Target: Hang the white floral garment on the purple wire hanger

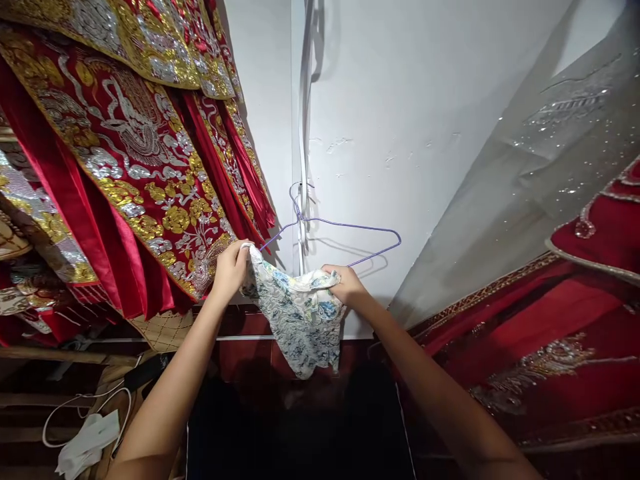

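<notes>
A floral garment [305, 327], white with blue and yellow print, hangs bunched between my two hands. My left hand [232, 270] is closed on its upper left edge, and my right hand [346, 285] grips its upper right edge. Behind it a purple wire hanger [357, 227] hangs by its hook near a white cable on the wall. The left arm of the hanger runs down behind the garment near my left hand. Its right end sticks out uncovered above my right hand. Whether the garment is a top or a dress I cannot tell.
Red costumes with gold and silver embroidery [145, 147] hang at the left. At the right is a red beaded gown [550, 333] beside sheer sparkly fabric [540, 147]. A white cable [303, 120] runs down the wall. White paper [90, 443] lies at lower left.
</notes>
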Available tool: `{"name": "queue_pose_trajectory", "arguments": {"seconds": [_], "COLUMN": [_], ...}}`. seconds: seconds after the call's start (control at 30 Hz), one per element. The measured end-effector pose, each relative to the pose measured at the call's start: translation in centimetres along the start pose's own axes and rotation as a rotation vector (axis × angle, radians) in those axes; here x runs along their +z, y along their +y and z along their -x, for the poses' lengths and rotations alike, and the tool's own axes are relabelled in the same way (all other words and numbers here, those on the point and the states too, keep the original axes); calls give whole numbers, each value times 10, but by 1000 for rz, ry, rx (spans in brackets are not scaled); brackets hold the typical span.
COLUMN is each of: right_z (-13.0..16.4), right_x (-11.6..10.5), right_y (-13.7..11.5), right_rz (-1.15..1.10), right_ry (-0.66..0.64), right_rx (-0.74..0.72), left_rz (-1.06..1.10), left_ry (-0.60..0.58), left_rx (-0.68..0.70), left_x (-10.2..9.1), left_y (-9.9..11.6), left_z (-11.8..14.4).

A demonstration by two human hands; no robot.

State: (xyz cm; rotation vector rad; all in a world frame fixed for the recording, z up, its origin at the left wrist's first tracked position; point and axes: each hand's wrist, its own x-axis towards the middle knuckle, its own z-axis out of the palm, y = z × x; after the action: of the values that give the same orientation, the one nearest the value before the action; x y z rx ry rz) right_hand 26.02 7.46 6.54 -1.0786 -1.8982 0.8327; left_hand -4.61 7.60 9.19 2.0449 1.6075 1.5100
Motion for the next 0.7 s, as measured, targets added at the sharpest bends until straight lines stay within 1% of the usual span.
{"name": "queue_pose_trajectory", "arguments": {"seconds": [0.03, 0.07, 0.13, 0.2, 0.23, 0.3, 0.37, 0.43, 0.5, 0.57, 0.6, 0.63, 0.67, 0.7], "right_z": [0, 0, 0, 0, 0, -1, 0, 2, 5, 10, 12, 14, 16, 18], "right_x": [-4, -9, -15, -15, -12, -2, 8, 16, 19, 15, 10, 4, -4, -14], "right_y": [-1, -1, -1, 1, 2, 4, 4, 2, -2, -6, -7, -9, -10, -9], "right_rz": [-3, -7, -12, -24, -30, -32, -31, -51, -81, -72, -47, -11, 29, 65], "right_ry": [-2, -2, 4, 1, -6, -16, -15, -23, -64, -113, -112, -78, -9, 93], "right_rx": [1, 2, 8, 19, 24, 18, -3, -30, -53, -68, -69, -67, -64, -64], "left_rz": [-41, -89, -176, -190, -165, -75, 10, 46, 31, -9, -28, -47, -66, -86], "left_ry": [-15, -60, -202, -306, -320, -285, -234, -209, -207, -218, -223, -230, -238, -249], "left_rx": [0, -6, -10, 9, 17, 15, 32, 105, 191, 236, 243, 245, 244, 244], "left_x": [-2, -5, -11, -15, -16, -15, -10, -2, 7, 13, 15, 16, 15, 14], "left_y": [-2, -5, -14, -22, -24, -20, -8, 8, 22, 29, 30, 30, 28, 27], "left_z": [-3, -6, -9, -7, -5, -1, 0, -5, -14, -25, -29, -33, -37, -39]}}
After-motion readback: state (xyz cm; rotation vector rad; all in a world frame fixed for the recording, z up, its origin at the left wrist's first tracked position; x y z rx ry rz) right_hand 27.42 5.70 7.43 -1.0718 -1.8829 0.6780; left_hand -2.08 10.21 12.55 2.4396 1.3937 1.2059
